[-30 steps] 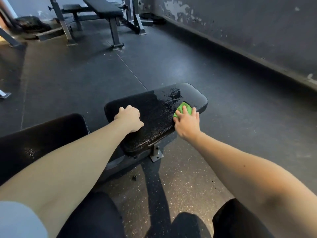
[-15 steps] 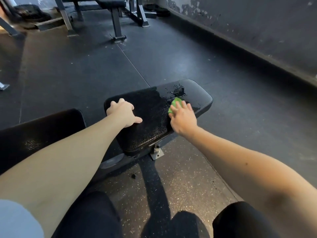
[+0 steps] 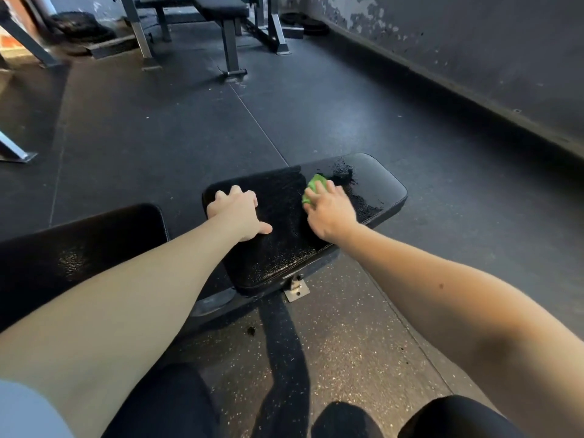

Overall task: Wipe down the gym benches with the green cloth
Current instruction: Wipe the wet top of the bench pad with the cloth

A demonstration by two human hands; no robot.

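A black padded bench seat (image 3: 284,248) lies in front of me, wet and beaded with drops at its far right end. My right hand (image 3: 331,210) presses the green cloth (image 3: 313,189) flat on the pad's middle; only the cloth's far edge shows past my fingers. My left hand (image 3: 237,213) rests on the pad's left far corner, fingers curled over the edge, holding nothing. A second black pad (image 3: 79,248) of the same bench sits to the left, partly behind my left forearm.
Another bench (image 3: 221,7) on a grey steel frame (image 3: 230,49) stands at the back, with rack legs (image 3: 139,36) beside it. A dark wall (image 3: 474,58) runs along the right. Weight plates (image 3: 300,23) lie in the far corner. My knees are at the bottom.
My right hand has slid the green cloth leftward and farther across the pad. My left hand has shifted left to the pad's far corner.
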